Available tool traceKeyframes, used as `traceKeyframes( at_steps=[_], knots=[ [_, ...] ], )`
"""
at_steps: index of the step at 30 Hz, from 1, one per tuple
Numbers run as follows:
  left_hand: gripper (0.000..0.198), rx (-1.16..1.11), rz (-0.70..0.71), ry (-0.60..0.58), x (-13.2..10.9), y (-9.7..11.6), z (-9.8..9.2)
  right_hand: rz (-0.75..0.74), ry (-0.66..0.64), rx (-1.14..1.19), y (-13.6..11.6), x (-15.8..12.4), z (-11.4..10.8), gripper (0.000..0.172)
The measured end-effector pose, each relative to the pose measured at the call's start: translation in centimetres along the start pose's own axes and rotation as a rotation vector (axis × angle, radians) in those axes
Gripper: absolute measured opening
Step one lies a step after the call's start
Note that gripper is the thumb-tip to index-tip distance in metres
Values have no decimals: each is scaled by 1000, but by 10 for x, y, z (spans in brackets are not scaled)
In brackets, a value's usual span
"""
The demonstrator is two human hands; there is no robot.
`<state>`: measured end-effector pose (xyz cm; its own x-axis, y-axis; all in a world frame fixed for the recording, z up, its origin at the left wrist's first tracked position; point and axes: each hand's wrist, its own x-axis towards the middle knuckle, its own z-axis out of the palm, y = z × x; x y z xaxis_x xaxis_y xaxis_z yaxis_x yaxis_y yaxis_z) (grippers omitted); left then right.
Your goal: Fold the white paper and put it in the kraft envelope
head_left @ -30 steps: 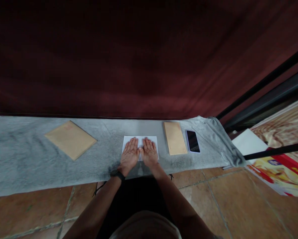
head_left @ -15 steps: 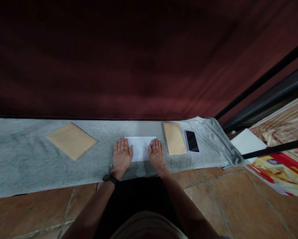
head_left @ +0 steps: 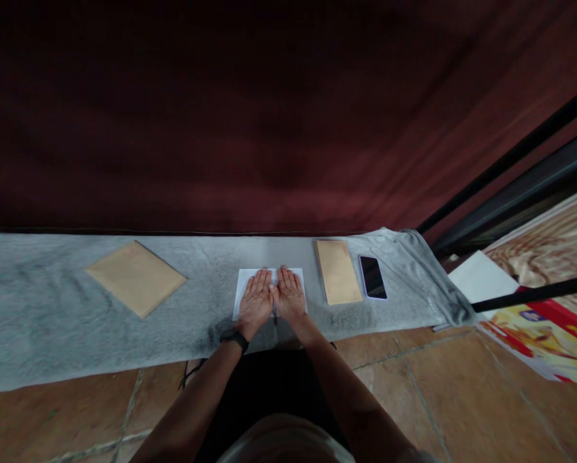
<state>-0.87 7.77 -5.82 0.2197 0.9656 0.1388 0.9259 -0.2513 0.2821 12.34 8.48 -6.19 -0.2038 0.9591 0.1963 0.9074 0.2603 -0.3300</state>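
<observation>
A white sheet of paper lies flat on the grey cloth in front of me. My left hand rests palm down on its left half, fingers stretched out. Beside it, my right hand lies flat on the right half, fingers extended too. The thumbs meet or nearly meet near the middle, and the two hands cover most of the paper. To the right of my right hand is a stack of brown envelopes. More brown envelopes lie turned at an angle, farther off to the left.
A phone with a dark screen lies right of the envelope stack. The grey cloth covers a long narrow surface against a dark red curtain. Black bars and a red-yellow printed box stand at the right.
Both hands have moved inward from the paper's left and right edges to its middle, staying flat. The paper's side edges now show outside the hands.
</observation>
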Motion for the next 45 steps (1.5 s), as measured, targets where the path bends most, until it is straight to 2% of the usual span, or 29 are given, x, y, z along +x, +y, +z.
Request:
traceKeyframes(
  at_steps=[11,20,25,30,35,37,40,43,45],
  knots=[
    [64,-1,-185,130,-25,-37,-18,34,150,-58,24,-19,-4,65],
    [66,25,-265,174,-65,-76,-39,47,161,-72,35,-35,-7,61],
    [69,82,-384,204,-88,-82,-51,52,173,-77,34,-36,-7,61],
    [63,92,-368,137,-101,-92,-57,43,169,-105,35,-35,-5,62],
    [66,183,-510,190,-124,-120,-76,32,185,-150,37,-36,-3,62],
    [67,215,-560,214,-129,-123,-83,37,187,-162,37,-36,-2,61],
    [67,173,-490,241,-118,-109,-80,41,185,-169,35,-36,-3,61],
    [65,49,-256,136,-86,-85,-63,66,192,-166,28,-35,-5,61],
    [64,15,-193,86,-59,-75,-51,88,201,-165,21,-35,-5,59]
  ],
)
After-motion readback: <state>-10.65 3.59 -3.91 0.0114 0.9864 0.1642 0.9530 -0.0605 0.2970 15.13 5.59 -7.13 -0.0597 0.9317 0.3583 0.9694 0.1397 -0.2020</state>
